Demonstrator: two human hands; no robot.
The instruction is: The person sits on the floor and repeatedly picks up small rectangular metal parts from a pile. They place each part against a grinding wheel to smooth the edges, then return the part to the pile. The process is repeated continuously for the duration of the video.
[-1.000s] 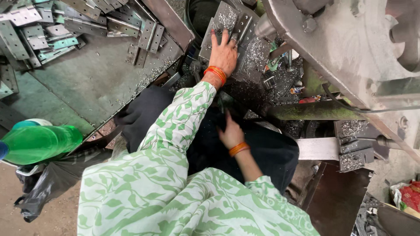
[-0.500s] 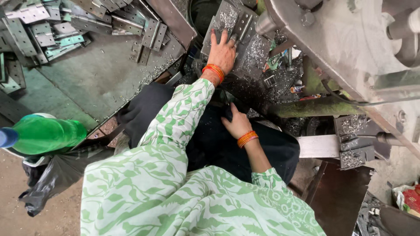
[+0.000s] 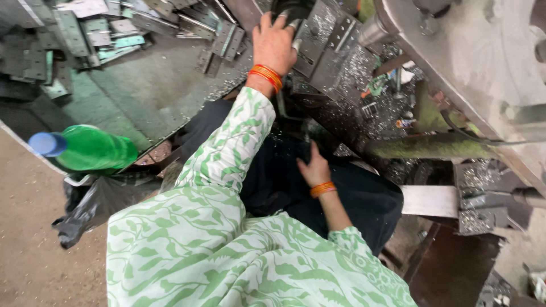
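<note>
Left hand [image 3: 275, 44]: stretched forward to the top of the frame, palm down on a grey perforated metal plate [image 3: 318, 35] that leans against the machine body [image 3: 455, 62]. Fingers [image 3: 265, 23] curl over the plate's upper left edge, thumb side toward the dark round opening above it. The plate lies under and to the right of the fingers; they are closed on its edge. Orange bangles [image 3: 266, 75] at that wrist.

Right hand [image 3: 314, 167]: low, over the dark cloth on the lap, near the shaving-covered ledge. Fingers point up and forward, loosely together; nothing seen between them. Whether they touch the cloth, cannot tell.

Surroundings: metal shavings [image 3: 364, 108] strewn across the ledge below the plate. To the left, a green-grey surface [image 3: 153, 91] carrying a heap of flat hinge-like metal pieces [image 3: 102, 28] at its far edge, well apart from both hands. A green plastic bottle [image 3: 94, 149] with blue cap lies on its side at the surface's near corner, above a black plastic bag [image 3: 94, 207] on the floor.
</note>
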